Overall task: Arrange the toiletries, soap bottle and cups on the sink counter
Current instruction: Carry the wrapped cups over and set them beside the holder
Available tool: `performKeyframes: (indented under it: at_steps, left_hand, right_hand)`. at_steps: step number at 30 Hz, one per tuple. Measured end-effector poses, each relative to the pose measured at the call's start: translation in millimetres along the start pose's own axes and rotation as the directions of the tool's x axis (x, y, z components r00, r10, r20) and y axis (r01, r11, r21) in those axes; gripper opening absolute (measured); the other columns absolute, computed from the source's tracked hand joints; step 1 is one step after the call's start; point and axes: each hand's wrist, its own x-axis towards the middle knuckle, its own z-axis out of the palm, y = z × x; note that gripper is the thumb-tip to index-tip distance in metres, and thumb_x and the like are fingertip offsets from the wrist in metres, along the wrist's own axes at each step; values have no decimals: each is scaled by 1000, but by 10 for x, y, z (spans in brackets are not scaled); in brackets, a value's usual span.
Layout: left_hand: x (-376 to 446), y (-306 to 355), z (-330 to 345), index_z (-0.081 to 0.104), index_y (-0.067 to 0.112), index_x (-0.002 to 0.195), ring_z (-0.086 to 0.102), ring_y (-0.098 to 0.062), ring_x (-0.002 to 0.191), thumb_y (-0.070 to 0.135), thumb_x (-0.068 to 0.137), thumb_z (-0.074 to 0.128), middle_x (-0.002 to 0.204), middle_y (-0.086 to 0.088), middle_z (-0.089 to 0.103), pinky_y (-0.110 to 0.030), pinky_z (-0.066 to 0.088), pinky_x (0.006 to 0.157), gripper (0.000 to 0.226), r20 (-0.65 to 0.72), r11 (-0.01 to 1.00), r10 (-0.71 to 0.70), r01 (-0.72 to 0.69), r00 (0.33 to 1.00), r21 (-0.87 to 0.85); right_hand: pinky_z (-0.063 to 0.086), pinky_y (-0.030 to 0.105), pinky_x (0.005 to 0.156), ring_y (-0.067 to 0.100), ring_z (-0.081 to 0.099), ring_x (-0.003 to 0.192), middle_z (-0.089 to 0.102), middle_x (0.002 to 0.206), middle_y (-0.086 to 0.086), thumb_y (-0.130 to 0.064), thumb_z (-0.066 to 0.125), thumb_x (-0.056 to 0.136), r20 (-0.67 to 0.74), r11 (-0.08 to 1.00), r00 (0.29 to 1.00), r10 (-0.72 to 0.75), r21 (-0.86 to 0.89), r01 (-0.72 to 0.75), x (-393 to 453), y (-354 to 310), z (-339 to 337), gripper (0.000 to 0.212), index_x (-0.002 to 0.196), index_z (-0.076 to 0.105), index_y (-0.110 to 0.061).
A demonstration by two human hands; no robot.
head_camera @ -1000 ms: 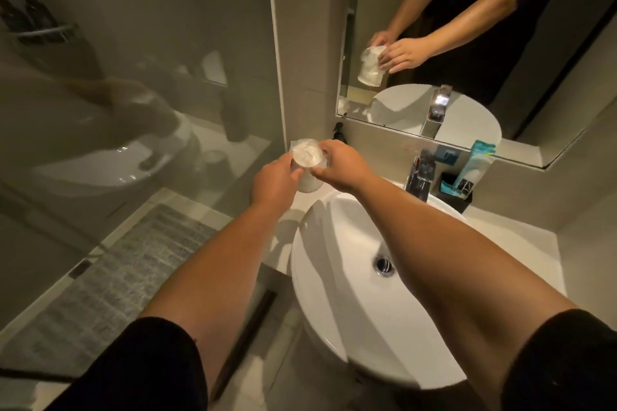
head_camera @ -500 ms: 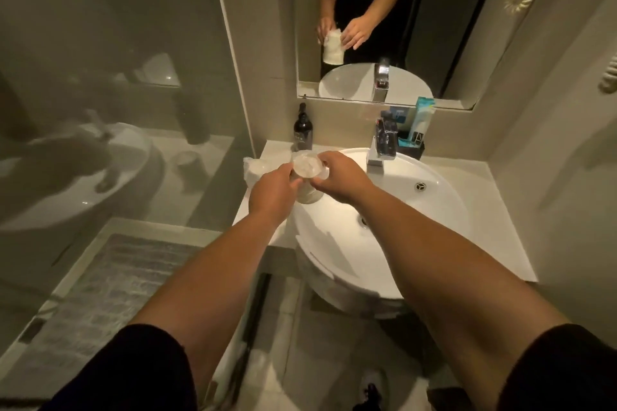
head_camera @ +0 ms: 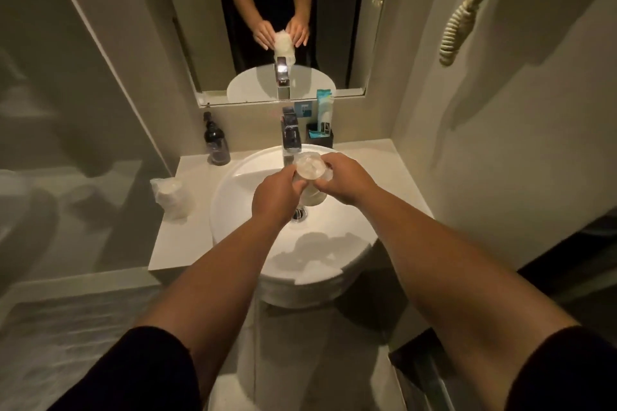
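Both hands, left hand and right hand, pinch a wrapped cup above the basin, clear of the counter. Risk: slippery wrapping could let it drop into the basin.

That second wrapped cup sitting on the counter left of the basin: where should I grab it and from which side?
Take the wrapped cup around its side wall, coming from the right, over the basin rim. It seems to stand upright in loose plastic near the counter's left edge, so a push from the right might tip it off; close gently round the body. The soap bottle stands clear behind it.
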Motion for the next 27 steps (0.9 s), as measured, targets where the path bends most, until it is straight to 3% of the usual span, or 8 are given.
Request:
performKeyframes:
  at_steps: [3, 6, 12, 19, 27]
  left_hand:
    - [117, 253, 279, 60, 25, 120, 63, -25, 97, 44, 95, 49, 109, -3, 70, -35, 50, 78, 33, 30, 1000, 26, -26, 999, 2]
    - [241, 492, 527, 58, 24, 126, 63, -25, 102, 45, 96, 49, 115, -3, 69, -37, 50, 81, 38, 44, 998, 57, -58, 997, 10]
    - [502, 796, 839, 56, 24, 129, 63, -26, 106, 44, 96, 51, 120, -3, 68, -38, 51, 85, 40, 35, 998, 66, -66, 997, 5]
    - [881, 813, 1017, 57, 22, 124, 64, -25, 102, 44, 95, 52, 112, -3, 70, -42, 52, 82, 37, 44, 996, 87, -87, 995, 4]
    - [1621, 649, 1251, 59, 23, 120, 65, -24, 97, 42, 94, 52, 105, -1, 70, -42, 52, 76, 33, 90, 992, 121, -123, 989, 11]
  right_hand:
    - [51, 38, 85, 26, 61, 99, 67, 112, 7, -31, 70, 82, -30, 999, 999, 46, -18, -46, -24, 341, -222, 36, 114, 64, -15]
    - [47, 35, 88, 25, 58, 105, 64, 119, 6, -35, 70, 82, -28, 997, 997, 67, -27, -67, 1, 657, -434, 44, 121, 60, -16]
    - [47, 34, 90, 23, 57, 110, 62, 120, 5, -30, 67, 81, -33, 997, 997, 73, -16, -74, 163, 1028, -740, 40, 118, 61, -16]
    - [42, 27, 81, 22, 58, 107, 63, 117, 5, -27, 65, 81, -18, 998, 998, 68, -6, -68, 529, 1246, -817, 39, 119, 61, -18]
    - [40, 25, 84, 21, 56, 111, 61, 121, 5, -21, 65, 82, -33, 994, 993, 112, -8, -113, 1173, 1475, -769, 41, 122, 60, -17]
